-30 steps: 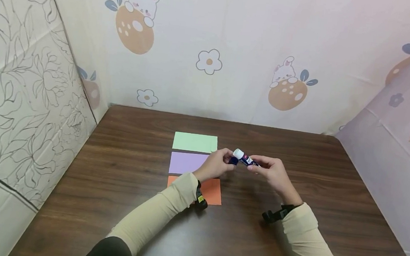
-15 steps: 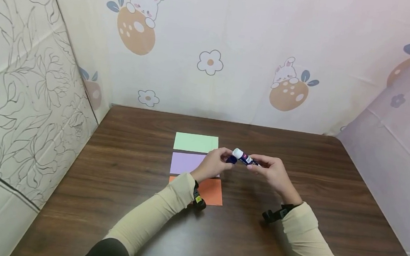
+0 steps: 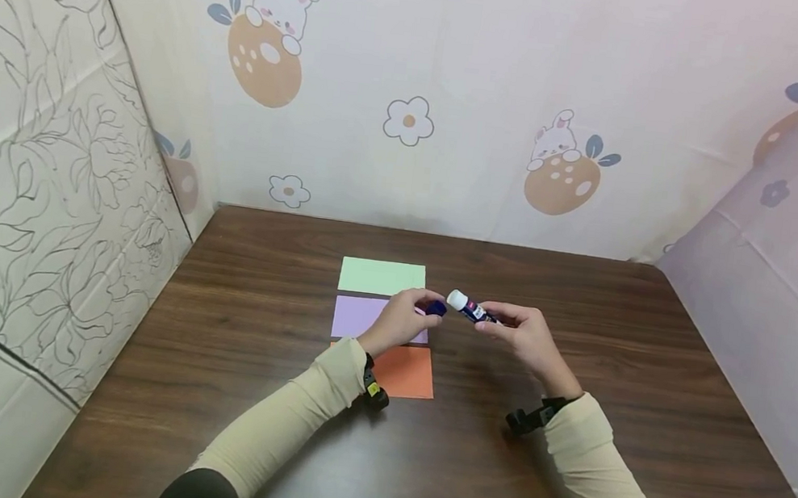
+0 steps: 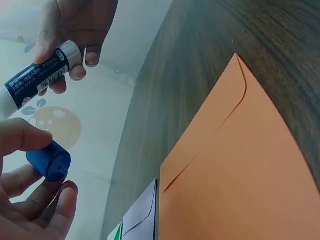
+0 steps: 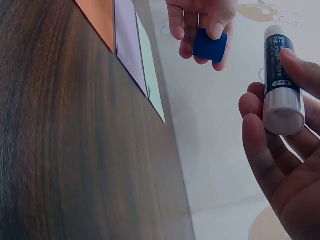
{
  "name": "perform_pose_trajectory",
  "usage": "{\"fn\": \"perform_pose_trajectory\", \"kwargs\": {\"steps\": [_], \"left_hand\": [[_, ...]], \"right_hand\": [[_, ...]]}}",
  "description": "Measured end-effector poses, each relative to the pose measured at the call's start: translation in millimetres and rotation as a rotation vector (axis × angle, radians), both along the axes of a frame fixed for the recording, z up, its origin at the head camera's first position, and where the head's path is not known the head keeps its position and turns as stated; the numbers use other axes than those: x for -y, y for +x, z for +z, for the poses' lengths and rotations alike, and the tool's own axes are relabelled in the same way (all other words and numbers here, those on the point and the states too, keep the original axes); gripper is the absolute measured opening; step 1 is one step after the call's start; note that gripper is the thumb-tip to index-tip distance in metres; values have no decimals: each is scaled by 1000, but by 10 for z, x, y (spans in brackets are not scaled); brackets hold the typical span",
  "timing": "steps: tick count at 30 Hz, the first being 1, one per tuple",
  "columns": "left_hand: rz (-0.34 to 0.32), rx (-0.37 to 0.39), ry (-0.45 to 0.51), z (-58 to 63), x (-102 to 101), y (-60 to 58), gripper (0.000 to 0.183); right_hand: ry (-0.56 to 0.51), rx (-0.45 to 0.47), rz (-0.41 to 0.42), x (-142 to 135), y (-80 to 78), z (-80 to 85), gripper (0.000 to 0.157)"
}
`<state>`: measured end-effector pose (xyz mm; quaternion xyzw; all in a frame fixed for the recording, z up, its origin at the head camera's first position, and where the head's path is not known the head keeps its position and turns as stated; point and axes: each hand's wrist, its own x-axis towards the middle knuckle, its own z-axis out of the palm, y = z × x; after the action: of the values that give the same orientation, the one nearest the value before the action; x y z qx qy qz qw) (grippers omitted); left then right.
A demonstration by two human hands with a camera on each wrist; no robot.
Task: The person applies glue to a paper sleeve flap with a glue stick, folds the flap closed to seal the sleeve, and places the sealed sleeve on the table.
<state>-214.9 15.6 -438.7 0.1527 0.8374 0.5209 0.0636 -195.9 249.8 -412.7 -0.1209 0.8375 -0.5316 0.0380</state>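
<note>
My left hand [image 3: 399, 320] pinches a blue glue stick cap [image 4: 49, 161] between thumb and fingers, above the envelopes. To its right, my right hand [image 3: 524, 335] grips a glue stick [image 5: 281, 80] with a dark blue label and white ends. The glue stick is uncapped and tilted, its white top pointing toward the left hand; stick and cap are apart. Beneath the left hand lie a purple envelope [image 3: 355, 317] and an orange envelope [image 4: 240, 165], both partly covered by the left arm in the head view. A green envelope [image 3: 381, 277] lies just behind them.
The three envelopes form a column on a dark wooden table [image 3: 257, 283]. Behind the table hangs a printed cloth [image 3: 450, 181] with rabbits and flowers, and more patterned cloth stands at both sides. A black strap with a small camera [image 3: 534, 417] sits on each wrist.
My left hand has drawn leftward with the cap, widening the gap from the glue stick. My right hand has shifted slightly left with the stick. The envelopes have stayed put.
</note>
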Motion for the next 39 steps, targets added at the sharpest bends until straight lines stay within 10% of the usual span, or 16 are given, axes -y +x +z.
{"fn": "perform_pose_trajectory", "kwargs": {"steps": [39], "left_hand": [[-44,-30,226,112,302,49,27]], "right_hand": [[16,43,35,147,-12,-70,35]]}}
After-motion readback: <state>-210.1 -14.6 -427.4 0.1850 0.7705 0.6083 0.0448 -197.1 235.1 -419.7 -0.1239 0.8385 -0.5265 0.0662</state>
